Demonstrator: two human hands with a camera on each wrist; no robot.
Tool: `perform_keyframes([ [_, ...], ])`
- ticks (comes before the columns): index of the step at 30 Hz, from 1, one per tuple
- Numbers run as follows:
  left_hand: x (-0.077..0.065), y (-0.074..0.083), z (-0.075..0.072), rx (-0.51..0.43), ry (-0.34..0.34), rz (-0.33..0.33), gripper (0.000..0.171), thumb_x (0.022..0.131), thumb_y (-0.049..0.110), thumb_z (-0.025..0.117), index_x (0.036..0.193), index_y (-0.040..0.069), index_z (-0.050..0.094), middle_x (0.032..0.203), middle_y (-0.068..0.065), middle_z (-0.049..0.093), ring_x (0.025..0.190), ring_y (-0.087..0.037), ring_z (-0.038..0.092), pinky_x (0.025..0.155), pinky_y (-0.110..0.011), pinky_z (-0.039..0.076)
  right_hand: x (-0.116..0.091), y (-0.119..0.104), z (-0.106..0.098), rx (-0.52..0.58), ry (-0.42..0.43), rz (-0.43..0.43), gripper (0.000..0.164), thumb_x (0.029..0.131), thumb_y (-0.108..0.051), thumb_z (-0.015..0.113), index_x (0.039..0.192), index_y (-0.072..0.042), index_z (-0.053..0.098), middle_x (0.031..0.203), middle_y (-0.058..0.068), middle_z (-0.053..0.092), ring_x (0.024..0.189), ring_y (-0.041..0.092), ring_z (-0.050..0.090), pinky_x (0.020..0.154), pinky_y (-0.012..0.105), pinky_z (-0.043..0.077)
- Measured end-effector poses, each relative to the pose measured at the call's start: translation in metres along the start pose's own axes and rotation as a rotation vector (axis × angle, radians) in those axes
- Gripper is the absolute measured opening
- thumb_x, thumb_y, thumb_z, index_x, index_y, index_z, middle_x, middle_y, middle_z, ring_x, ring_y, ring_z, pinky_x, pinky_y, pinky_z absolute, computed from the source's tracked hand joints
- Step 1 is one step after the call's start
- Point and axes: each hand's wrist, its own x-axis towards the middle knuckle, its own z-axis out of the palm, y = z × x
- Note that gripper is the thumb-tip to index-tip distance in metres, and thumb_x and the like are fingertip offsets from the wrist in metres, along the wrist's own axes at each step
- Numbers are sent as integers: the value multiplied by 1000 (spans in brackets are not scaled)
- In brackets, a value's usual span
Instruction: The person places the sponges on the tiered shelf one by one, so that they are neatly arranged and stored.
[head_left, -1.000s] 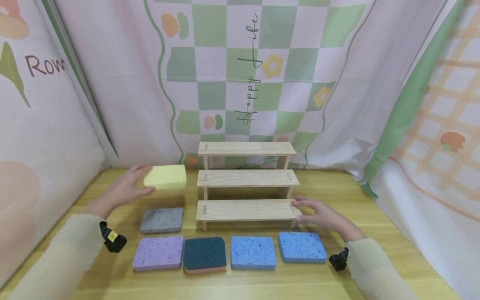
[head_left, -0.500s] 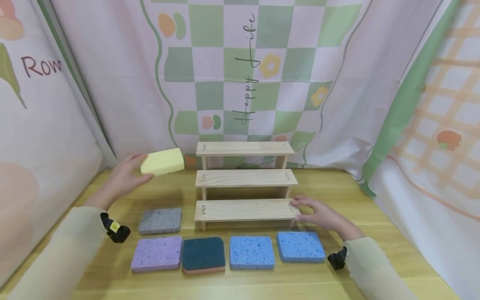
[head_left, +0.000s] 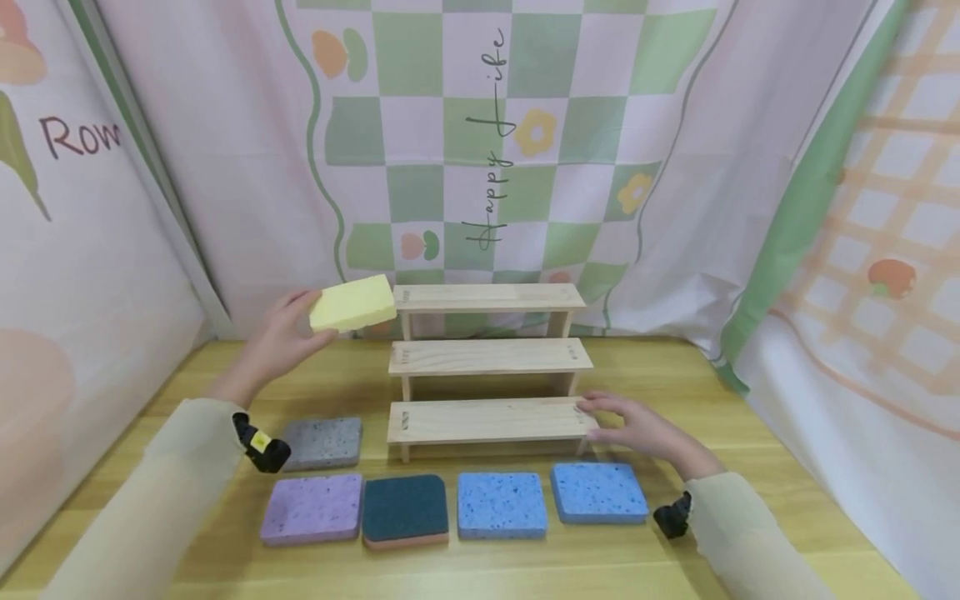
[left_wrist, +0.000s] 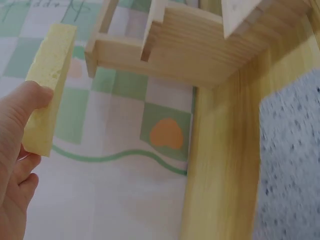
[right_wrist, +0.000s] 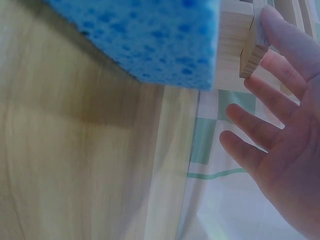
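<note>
My left hand [head_left: 281, 337] holds a pale yellow sponge [head_left: 352, 303] by its left end, raised above the table. The sponge is tilted, and its right end overlaps the left end of the top board in the head view. In the left wrist view the thumb presses one face of the yellow sponge [left_wrist: 50, 85], with fingers behind it. A three-step wooden display stand [head_left: 480, 420] stands in the middle. At the right end of its lowest board, my right hand [head_left: 641, 429] pinches the board between thumb and forefinger; the other fingers are spread out in the right wrist view.
Nearest me lie a purple sponge [head_left: 312, 508], a dark green scouring sponge [head_left: 405, 507] and two blue sponges [head_left: 501, 503]. Behind the purple one is a grey sponge [head_left: 324, 442], partly covered by the left wrist camera [head_left: 262, 446]. Patterned curtains [head_left: 247, 150] enclose the wooden table [head_left: 525, 571].
The left hand has lifted the yellow sponge, then carried it right toward the stand's top board, tilting it. My right hand stays at the lowest board's end.
</note>
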Motion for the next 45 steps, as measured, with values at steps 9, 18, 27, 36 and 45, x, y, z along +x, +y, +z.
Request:
perform_keyframes([
  [9, 24, 28, 17, -97, -35, 28, 68, 84, 24, 68, 140, 2, 36, 139, -20, 33, 124, -39, 33, 100, -57, 27, 2, 1, 0, -3, 1, 1, 57, 85, -33, 65, 132, -5, 50, 141, 22, 33, 128, 45, 25, 99, 60, 25],
  [18, 50, 62, 42, -33, -47, 69, 72, 84, 31, 66, 141, 2, 33, 141, -17, 33, 124, -34, 36, 102, -48, 30, 3, 0, 0, -8, -1, 7, 57, 85, -33, 65, 133, -5, 49, 142, 22, 32, 129, 45, 24, 99, 61, 24],
  [27, 64, 83, 63, -37, -66, 67, 72, 85, 33, 65, 142, 3, 32, 143, -15, 31, 125, -31, 37, 103, -43, 30, 2, -1, 2, -20, 4, 4, 58, 85, -35, 65, 131, -5, 50, 141, 23, 32, 127, 46, 26, 99, 62, 23],
  [36, 68, 100, 76, -67, -88, 17, 72, 84, 35, 64, 144, 12, 31, 147, -10, 26, 128, -29, 33, 101, -44, 33, 1, 0, 2, -5, 9, 11, 57, 85, -35, 64, 132, -5, 50, 142, 24, 30, 128, 46, 24, 99, 62, 23],
  [45, 75, 113, 96, -122, -114, 32, 73, 85, 31, 64, 145, 10, 29, 147, -10, 25, 128, -28, 34, 103, -40, 30, -1, 0, 2, -7, 14, 1, 57, 85, -34, 64, 132, -5, 50, 142, 25, 30, 128, 46, 24, 98, 62, 23],
])
